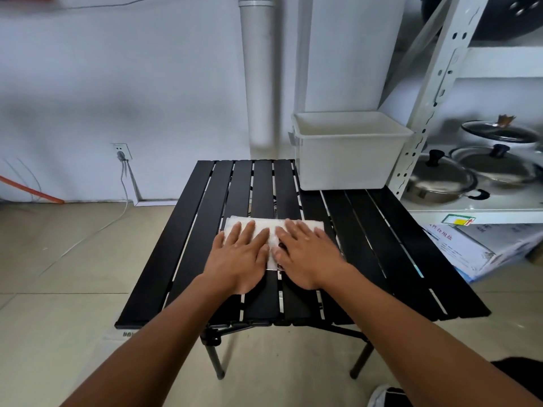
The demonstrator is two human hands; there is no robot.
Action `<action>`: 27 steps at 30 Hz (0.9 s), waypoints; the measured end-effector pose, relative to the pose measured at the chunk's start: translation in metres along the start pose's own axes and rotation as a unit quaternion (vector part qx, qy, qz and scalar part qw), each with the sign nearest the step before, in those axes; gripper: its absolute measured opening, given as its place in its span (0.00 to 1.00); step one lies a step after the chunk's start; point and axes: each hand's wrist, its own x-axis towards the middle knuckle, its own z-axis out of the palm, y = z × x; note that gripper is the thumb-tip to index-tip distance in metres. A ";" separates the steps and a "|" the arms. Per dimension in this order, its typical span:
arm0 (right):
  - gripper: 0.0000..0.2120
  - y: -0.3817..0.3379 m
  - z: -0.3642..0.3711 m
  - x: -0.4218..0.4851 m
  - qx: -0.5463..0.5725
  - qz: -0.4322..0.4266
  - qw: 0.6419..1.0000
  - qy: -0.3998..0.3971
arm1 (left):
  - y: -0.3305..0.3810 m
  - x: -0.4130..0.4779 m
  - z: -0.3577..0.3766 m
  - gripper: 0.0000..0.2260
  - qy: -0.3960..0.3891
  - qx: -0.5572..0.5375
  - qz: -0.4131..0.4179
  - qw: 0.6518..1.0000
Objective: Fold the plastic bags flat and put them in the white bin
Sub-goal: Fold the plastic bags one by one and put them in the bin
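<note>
A white plastic bag (264, 223), folded into a flat rectangle, lies in the middle of the black slatted table (382, 245). My left hand (239, 255) presses flat on its left half with fingers straight and spread. My right hand (308, 254) presses flat on its right half the same way, thumbs nearly meeting. Most of the bag is hidden under my palms. The white bin (349, 165) stands on the table's far right corner, its visible inside showing nothing in it.
A metal shelf rack (423, 118) with lidded pots (440, 177) stands right of the table. A cardboard box (470, 248) lies on the floor beside it. A grey pipe (258, 77) runs down the wall behind. My shoe (382, 396) shows at bottom right.
</note>
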 end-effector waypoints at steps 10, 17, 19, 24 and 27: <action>0.32 0.049 0.001 -0.014 0.017 0.091 0.995 -0.022 | 0.013 -0.003 -0.020 0.36 0.063 -0.088 -0.184 0.977; 0.33 0.049 0.002 -0.021 0.033 0.105 0.994 -0.004 | -0.009 0.010 -0.051 0.20 0.038 -0.219 -0.278 0.935; 0.33 0.048 0.002 -0.023 0.041 0.110 0.993 0.001 | -0.013 0.013 -0.055 0.15 0.033 -0.316 -0.297 0.900; 0.34 0.055 -0.004 -0.025 0.136 0.122 0.981 0.071 | -0.013 0.017 -0.057 0.09 0.066 -0.405 -0.186 0.893; 0.30 0.060 -0.016 -0.028 0.230 0.173 0.949 0.126 | -0.006 0.017 -0.060 0.08 0.135 -0.429 -0.073 0.890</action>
